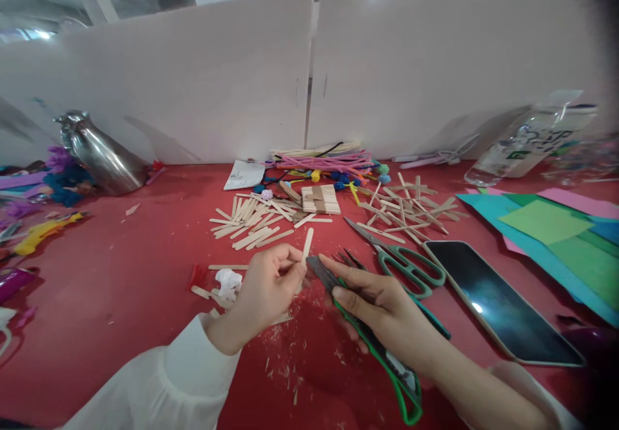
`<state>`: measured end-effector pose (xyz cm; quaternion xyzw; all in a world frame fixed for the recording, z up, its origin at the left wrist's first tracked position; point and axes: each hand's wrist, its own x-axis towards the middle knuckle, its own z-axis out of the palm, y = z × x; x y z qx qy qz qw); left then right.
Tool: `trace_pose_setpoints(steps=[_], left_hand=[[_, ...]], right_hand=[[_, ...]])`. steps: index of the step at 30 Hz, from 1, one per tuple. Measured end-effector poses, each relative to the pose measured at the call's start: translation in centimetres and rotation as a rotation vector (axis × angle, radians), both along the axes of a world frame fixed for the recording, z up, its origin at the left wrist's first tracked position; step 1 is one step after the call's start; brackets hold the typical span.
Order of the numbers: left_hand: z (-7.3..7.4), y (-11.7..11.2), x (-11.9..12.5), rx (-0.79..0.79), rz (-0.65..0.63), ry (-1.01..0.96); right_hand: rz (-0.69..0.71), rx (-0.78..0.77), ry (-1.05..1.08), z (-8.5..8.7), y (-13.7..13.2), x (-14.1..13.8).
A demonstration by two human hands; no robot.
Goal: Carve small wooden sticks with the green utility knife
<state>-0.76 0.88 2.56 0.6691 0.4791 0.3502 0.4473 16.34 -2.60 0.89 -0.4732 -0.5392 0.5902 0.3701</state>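
Observation:
My left hand (264, 288) pinches a wooden craft stick (308, 243), which points up and away from me. My right hand (387, 304) is wrapped round a utility knife (325, 276) with a green strap-like loop at its rear end. The knife's grey tip is right beside the stick's lower part; I cannot tell whether it touches. Thin wood shavings (294, 369) lie scattered on the red table (159, 275) below both hands. Crumpled white tissue (228, 283) and a few short stick pieces rest beside my left wrist.
Loose craft sticks (251, 220), a stick bundle (321, 199) and pipe cleaners (324, 161) lie ahead. Green-handled scissors (411, 269) and a phone (503, 301) are on the right, near coloured paper (546, 220) and a plastic bottle (503, 143). A metal jug (104, 153) stands left.

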Motion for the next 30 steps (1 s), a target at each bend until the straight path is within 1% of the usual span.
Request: trace_pose_setpoints(steps=[3,5,9,12,15,19,23,25,30], left_hand=[[0.7,0.1,0.0,-0.1,0.002,-0.077],[1.0,0.2,0.0,-0.152,-0.009,-0.153],[1.0,0.5,-0.2,-0.271,-0.032,-0.317],[1.0,0.7,-0.4,-0.306,-0.063,-0.362],[0.9,0.7,-0.3,-0.266,-0.062,-0.331],[0.9,0.5,0.0,-0.161,0.01,-0.206],[0.8,0.3,0.2,-0.099,0.023,-0.132],[0.8,0.2,0.2,-0.091,0.026,-0.135],[0.8,0.1,0.2,-0.092,0.037,-0.148]], right_hand=[[0.006,-0.062,0.13,-0.2,0.3,0.2],[0.011,-0.092,0.193,-0.2,0.5,0.4],[0.049,-0.142,0.295,0.0,0.8,0.7],[0.074,-0.141,0.288,0.2,0.8,0.8],[0.036,-0.016,0.123,0.2,0.5,0.8],[-0.023,0.244,-0.204,0.0,0.0,0.5],[-0.034,0.502,-0.379,0.1,-0.2,0.3],[-0.035,0.564,-0.427,0.1,-0.3,0.2],[-0.061,0.63,-0.491,0.1,-0.4,0.4]])
